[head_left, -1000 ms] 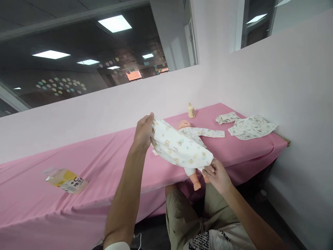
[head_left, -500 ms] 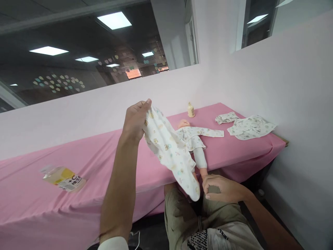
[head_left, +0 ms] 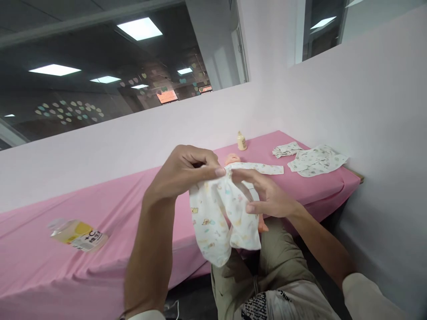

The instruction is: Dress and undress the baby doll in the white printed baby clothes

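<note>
My left hand point(head_left: 190, 171) is closed in a pinch on the waistband of white baby pants point(head_left: 210, 222) printed with small animals. The two legs of the pants hang down over the table's near edge and my lap. At the right side of the waistband, my right hand point(head_left: 270, 195) has its fingers stretched against the cloth, the thumb well apart from them. Behind the pants lies a baby doll point(head_left: 232, 158) on its back in a matching printed top point(head_left: 267, 168). The pants and my hands hide most of its body; one foot point(head_left: 263, 224) shows beside my right hand.
A pink cloth point(head_left: 133, 200) covers the long table against the wall. A bottle with a yellow label point(head_left: 80, 234) lies at left. A small cream bottle point(head_left: 242, 141) stands at the back. Folded baby clothes point(head_left: 316, 161) lie at right near the wall.
My right hand has come up from the doll's foot to the top of the pants. My left hand has moved right and lower, and the pants now hang with both legs apart.
</note>
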Action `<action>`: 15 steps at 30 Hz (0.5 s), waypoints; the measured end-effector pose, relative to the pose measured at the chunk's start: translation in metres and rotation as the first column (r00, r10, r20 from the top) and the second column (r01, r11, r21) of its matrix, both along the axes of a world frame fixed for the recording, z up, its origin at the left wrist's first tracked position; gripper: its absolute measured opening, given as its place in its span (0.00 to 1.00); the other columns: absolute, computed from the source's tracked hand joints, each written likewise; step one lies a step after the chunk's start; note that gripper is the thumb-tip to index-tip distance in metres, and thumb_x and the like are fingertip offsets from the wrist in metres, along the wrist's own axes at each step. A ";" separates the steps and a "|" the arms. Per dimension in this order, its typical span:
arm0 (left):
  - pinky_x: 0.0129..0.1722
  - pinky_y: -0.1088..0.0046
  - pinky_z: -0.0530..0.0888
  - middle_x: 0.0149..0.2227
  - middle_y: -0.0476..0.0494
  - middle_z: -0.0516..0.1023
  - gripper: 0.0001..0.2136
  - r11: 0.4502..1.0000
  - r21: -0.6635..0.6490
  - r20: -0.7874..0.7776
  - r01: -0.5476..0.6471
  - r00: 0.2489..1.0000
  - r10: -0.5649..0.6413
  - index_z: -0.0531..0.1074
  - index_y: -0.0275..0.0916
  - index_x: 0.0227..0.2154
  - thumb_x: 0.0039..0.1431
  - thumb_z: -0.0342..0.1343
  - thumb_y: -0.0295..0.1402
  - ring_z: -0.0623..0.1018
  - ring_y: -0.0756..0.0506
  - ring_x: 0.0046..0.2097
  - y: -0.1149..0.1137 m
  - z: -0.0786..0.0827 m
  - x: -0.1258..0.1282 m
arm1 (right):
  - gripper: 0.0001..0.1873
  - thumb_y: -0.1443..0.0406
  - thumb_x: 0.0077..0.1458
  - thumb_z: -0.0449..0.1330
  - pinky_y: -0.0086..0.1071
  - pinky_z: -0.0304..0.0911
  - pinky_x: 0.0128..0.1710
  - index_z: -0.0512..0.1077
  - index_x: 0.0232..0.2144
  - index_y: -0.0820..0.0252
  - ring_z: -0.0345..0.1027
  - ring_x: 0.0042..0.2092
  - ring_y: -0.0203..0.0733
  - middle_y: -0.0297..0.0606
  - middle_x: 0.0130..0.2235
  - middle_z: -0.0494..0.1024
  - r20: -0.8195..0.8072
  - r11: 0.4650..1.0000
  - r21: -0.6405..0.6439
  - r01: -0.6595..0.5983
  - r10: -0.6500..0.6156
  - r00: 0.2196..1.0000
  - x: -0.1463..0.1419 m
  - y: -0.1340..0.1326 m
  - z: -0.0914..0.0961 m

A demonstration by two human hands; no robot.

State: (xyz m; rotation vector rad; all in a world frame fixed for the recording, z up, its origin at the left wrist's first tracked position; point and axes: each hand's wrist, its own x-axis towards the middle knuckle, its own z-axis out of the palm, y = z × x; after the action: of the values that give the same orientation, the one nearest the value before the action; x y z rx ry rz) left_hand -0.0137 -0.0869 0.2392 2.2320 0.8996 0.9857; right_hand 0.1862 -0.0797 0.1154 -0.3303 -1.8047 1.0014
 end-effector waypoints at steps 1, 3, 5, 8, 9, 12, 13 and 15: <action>0.16 0.76 0.56 0.14 0.50 0.63 0.15 1.000 -0.014 -0.053 0.016 0.998 -0.017 0.71 0.38 0.13 0.45 0.65 0.41 0.59 0.54 0.17 -0.002 0.000 0.001 | 0.31 0.57 0.48 0.67 0.41 0.58 0.54 0.66 0.54 0.50 0.63 0.54 0.46 0.39 0.52 0.70 0.043 0.997 -0.020 -0.079 0.079 0.996 -0.003 0.002 0.004; 0.16 0.76 0.54 0.13 0.51 0.60 0.15 0.998 -0.045 -0.124 0.048 0.991 -0.053 0.70 0.38 0.12 0.46 0.65 0.40 0.57 0.55 0.17 -0.004 -0.001 0.002 | 0.30 0.57 0.46 0.68 0.40 0.60 0.51 0.68 0.51 0.53 0.64 0.51 0.44 0.38 0.48 0.71 0.085 0.981 -0.059 -0.185 0.190 0.978 -0.007 0.007 0.008; 0.16 0.76 0.54 0.12 0.52 0.59 0.16 0.994 -0.074 -0.162 0.075 0.983 -0.086 0.70 0.38 0.13 0.47 0.64 0.40 0.57 0.55 0.17 -0.004 -0.002 0.001 | 0.29 0.57 0.43 0.70 0.37 0.62 0.48 0.69 0.49 0.55 0.65 0.48 0.42 0.37 0.46 0.71 0.043 0.958 -0.099 -0.269 0.275 0.961 -0.011 0.014 0.006; 0.17 0.78 0.54 0.13 0.52 0.59 0.16 0.992 -0.110 -0.223 0.062 0.971 -0.085 0.69 0.36 0.14 0.50 0.62 0.39 0.57 0.56 0.18 -0.004 -0.004 0.000 | 0.27 0.56 0.40 0.71 0.30 0.64 0.38 0.70 0.42 0.59 0.68 0.39 0.37 0.36 0.39 0.73 -0.062 0.869 -0.178 -0.462 0.458 0.887 -0.011 0.021 0.001; 0.17 0.78 0.55 0.14 0.52 0.60 0.16 0.993 -0.114 -0.249 0.043 0.966 -0.070 0.69 0.36 0.15 0.51 0.61 0.39 0.57 0.56 0.19 -0.004 -0.005 -0.001 | 0.26 0.55 0.41 0.71 0.28 0.63 0.33 0.70 0.41 0.60 0.68 0.35 0.35 0.34 0.35 0.73 -0.077 0.834 -0.214 -0.508 0.504 0.860 -0.009 0.023 0.001; 0.19 0.79 0.57 0.18 0.50 0.66 0.15 0.993 -0.100 -0.346 -0.061 0.938 0.022 0.72 0.35 0.20 0.53 0.59 0.42 0.62 0.55 0.21 -0.004 -0.009 -0.006 | 0.18 0.56 0.48 0.67 0.23 0.57 0.23 0.69 0.36 0.62 0.62 0.25 0.29 0.29 0.26 0.70 -0.044 0.845 -0.322 -0.427 0.437 0.898 0.003 0.022 0.009; 0.20 0.80 0.58 0.20 0.49 0.68 0.15 0.991 -0.090 -0.381 -0.104 0.923 0.062 0.72 0.35 0.22 0.54 0.58 0.43 0.64 0.55 0.22 -0.004 -0.011 -0.009 | 0.16 0.57 0.50 0.66 0.23 0.54 0.21 0.69 0.34 0.62 0.59 0.23 0.28 0.28 0.24 0.68 -0.017 0.880 -0.339 -0.333 0.348 0.937 0.009 0.021 0.015; 0.22 0.79 0.60 0.22 0.49 0.70 0.16 0.985 -0.063 -0.438 -0.159 0.891 0.116 0.73 0.35 0.24 0.56 0.56 0.45 0.66 0.54 0.24 -0.003 -0.016 -0.018 | 0.13 0.58 0.51 0.65 0.23 0.49 0.20 0.70 0.32 0.62 0.54 0.21 0.27 0.26 0.21 0.65 0.041 0.934 -0.330 -0.139 0.161 0.986 0.023 0.020 0.027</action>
State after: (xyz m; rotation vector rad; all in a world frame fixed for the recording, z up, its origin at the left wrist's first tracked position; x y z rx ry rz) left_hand -0.0312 -0.0894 0.2234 2.3698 1.2846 0.4859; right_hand 0.2089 -0.0596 0.1421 -0.4383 -1.7408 1.4187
